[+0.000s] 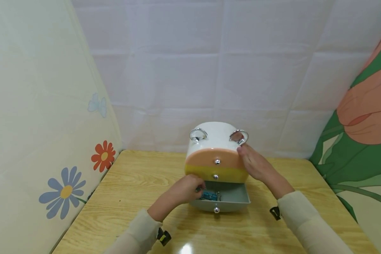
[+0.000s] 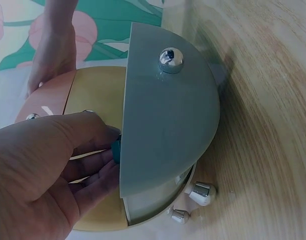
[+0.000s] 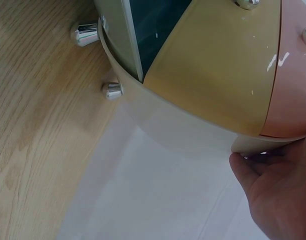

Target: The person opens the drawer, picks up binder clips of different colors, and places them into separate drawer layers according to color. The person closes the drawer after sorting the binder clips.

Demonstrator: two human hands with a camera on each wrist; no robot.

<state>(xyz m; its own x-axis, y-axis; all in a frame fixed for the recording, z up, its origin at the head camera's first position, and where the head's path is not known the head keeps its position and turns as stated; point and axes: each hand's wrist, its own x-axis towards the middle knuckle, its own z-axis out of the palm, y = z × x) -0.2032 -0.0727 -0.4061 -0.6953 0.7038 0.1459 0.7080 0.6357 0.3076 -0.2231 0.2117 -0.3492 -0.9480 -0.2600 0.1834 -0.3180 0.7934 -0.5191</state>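
A small rounded drawer cabinet (image 1: 214,135) with a white shell and silver ring ears stands on the table. Its grey bottom drawer (image 1: 231,206) is pulled out, while the yellow drawer (image 1: 203,173) and the orange drawer (image 1: 200,158) above are closed. Inside the grey drawer lie teal clips (image 1: 209,195) and a small silver item (image 1: 218,195). My left hand (image 1: 185,190) reaches over the drawer's left edge, pinching a small teal object (image 2: 116,151) mostly hidden by the drawer front. Against the cabinet's upper right side rests my right hand (image 1: 255,162), its thumb near the front edge.
The cabinet stands on silver feet (image 3: 113,90) on a wood-grain table (image 1: 139,180). Behind it hangs a white cloth (image 1: 177,81). Flower-printed cloths flank the table at left (image 1: 65,192) and right (image 1: 368,116).
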